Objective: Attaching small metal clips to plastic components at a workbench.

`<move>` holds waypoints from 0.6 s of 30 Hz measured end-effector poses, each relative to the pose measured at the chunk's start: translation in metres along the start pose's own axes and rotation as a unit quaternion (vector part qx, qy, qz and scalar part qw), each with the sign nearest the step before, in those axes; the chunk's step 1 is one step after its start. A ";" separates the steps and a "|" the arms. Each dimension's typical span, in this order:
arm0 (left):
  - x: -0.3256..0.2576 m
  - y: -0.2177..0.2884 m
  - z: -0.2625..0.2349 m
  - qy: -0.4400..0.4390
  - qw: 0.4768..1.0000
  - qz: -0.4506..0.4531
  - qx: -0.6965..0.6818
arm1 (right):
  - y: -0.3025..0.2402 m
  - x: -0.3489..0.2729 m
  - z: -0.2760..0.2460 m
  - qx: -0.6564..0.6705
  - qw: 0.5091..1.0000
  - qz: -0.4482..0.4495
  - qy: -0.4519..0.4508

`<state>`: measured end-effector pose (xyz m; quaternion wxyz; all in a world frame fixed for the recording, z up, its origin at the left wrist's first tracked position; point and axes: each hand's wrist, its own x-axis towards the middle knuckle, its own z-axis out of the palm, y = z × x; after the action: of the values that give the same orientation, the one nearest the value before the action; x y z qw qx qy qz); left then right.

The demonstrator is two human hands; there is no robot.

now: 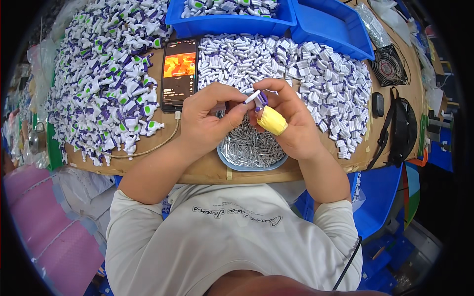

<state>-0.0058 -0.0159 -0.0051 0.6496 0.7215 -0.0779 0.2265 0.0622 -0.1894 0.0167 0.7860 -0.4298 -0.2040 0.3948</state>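
Note:
My left hand (210, 112) pinches a small white rod-shaped plastic piece (252, 96) between thumb and forefinger. Close against it, my right hand (296, 126) grips a small purple-and-white plastic part (260, 100); whether the two pieces are joined I cannot tell. Yellow tape (272, 121) is wrapped round my right thumb. Below both hands stands a light blue bowl (232, 164) full of thin silvery metal pins (254, 145). Beyond the hands lies a heap of white-and-purple pieces (232, 61), and to the right a second heap of ribbed white-and-purple pieces (333, 93).
At left spreads a large pile of white, purple and green figure parts (108, 89). A lit phone (178, 76) with a cable lies beside it. Blue bins (232, 24) stand at the back. A small fan (388, 65), a black case (377, 104) and a black pouch (405, 130) are at right.

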 end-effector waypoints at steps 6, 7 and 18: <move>0.000 0.001 -0.001 -0.001 0.999 -0.022 -0.026 | -0.002 0.000 -0.001 0.017 1.000 0.017 -0.007; -0.001 0.001 -0.001 -0.007 0.999 -0.034 -0.035 | -0.002 0.000 -0.001 0.017 1.000 0.017 -0.007; 0.000 0.007 0.000 -0.008 0.988 -0.105 -0.111 | -0.001 -0.001 0.000 0.010 1.000 0.010 0.009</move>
<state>-0.0090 -0.0172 0.0011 0.7453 0.6508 -0.0316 0.1413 0.0622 -0.1903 0.0174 0.7879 -0.4278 -0.1890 0.4006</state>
